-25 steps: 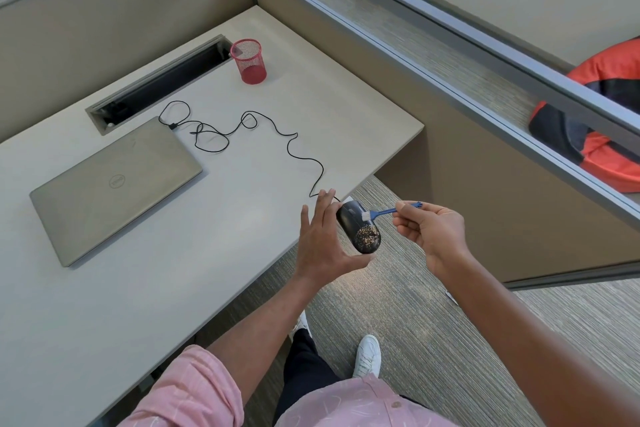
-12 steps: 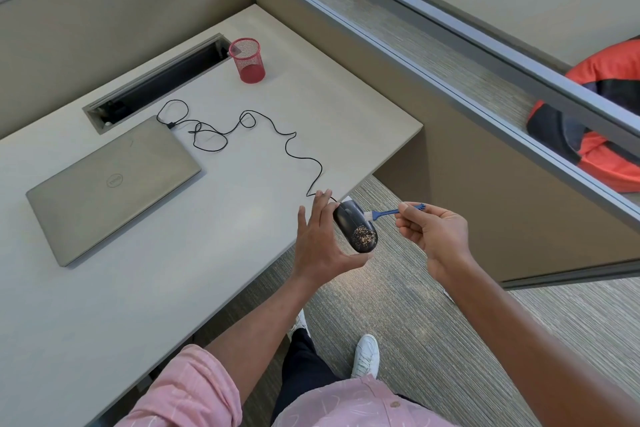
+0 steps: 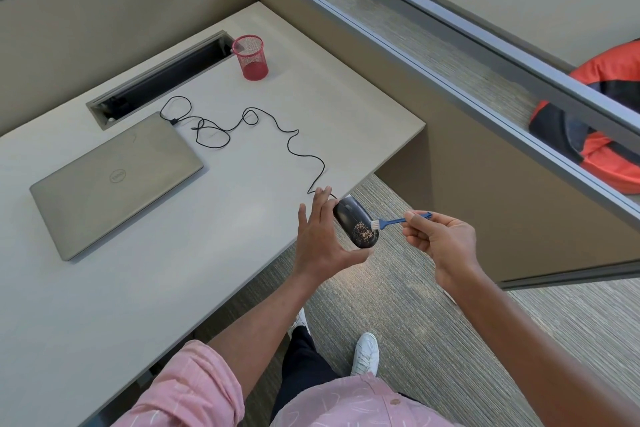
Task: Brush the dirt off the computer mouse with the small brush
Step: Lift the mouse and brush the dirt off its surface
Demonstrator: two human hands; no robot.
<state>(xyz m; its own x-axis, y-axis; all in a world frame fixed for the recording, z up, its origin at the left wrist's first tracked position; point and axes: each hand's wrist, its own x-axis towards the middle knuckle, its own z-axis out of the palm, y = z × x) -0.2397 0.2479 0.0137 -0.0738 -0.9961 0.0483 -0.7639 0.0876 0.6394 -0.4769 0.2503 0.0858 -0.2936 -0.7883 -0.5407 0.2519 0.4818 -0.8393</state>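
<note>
My left hand (image 3: 320, 239) holds a black computer mouse (image 3: 354, 225) just off the desk's front edge, above the carpet. Brownish dirt specks (image 3: 363, 231) cover the mouse's near end. My right hand (image 3: 440, 239) pinches the blue handle of a small brush (image 3: 393, 221). Its white bristles touch the right side of the mouse beside the dirt. The mouse's black cable (image 3: 294, 146) trails back across the desk in loose loops.
A closed grey laptop (image 3: 114, 184) lies on the left of the grey desk (image 3: 86, 305). A red mesh cup (image 3: 250, 57) stands at the back beside a cable slot (image 3: 159, 80). A glass partition (image 3: 450, 62) runs along the right, and my shoes (image 3: 363, 352) are on the carpet.
The brush head has slid from the middle of the mouse down towards its dirty near end. Both hands stay in about the same place.
</note>
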